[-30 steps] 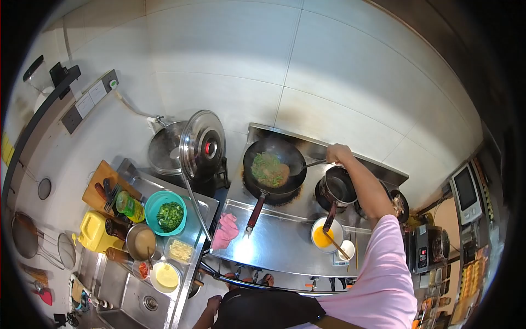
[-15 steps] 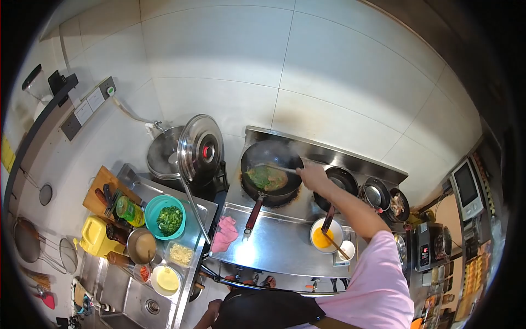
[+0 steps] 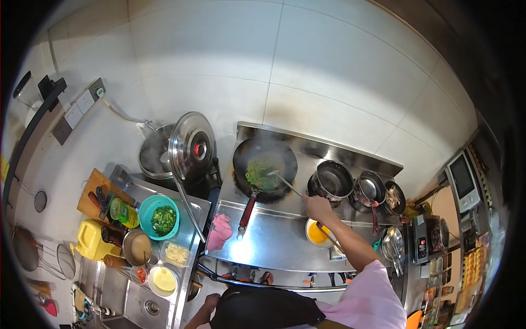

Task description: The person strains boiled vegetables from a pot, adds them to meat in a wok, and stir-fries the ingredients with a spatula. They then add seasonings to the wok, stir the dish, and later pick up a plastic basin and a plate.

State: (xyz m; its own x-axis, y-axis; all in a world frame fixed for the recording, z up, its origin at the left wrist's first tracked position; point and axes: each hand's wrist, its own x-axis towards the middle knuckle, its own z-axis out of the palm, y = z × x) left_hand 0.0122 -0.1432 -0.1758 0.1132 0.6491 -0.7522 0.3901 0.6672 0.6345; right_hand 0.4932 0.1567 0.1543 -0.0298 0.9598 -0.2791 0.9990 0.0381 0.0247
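Observation:
My right hand (image 3: 319, 210) is wrapped round the handle of a long-handled metal stirring tool (image 3: 289, 183); its head is at the right side of the wok (image 3: 290, 191). Chopped greens (image 3: 259, 174) lie in the steaming wok, whose dark red handle (image 3: 248, 213) points toward me. Under my right wrist is a white bowl of beaten egg (image 3: 316, 232), partly hidden. My left hand (image 3: 211, 300) hangs low beside the black apron (image 3: 257, 308), away from the counter; its fingers do not show clearly enough to tell whether it holds anything.
Right of the wok stand dark pans (image 3: 332, 181). A pink cloth (image 3: 219, 231) lies on the steel counter. To the left are a steaming pot with a tilted lid (image 3: 189, 147), a teal bowl of greens (image 3: 145, 211), a yellow jug (image 3: 91, 239) and a sink (image 3: 134, 307).
My right hand has drawn back toward me, out from over the stove. The tool's head has lifted off the greens to the wok's right side, and the greens look turned over. The view has shifted slightly.

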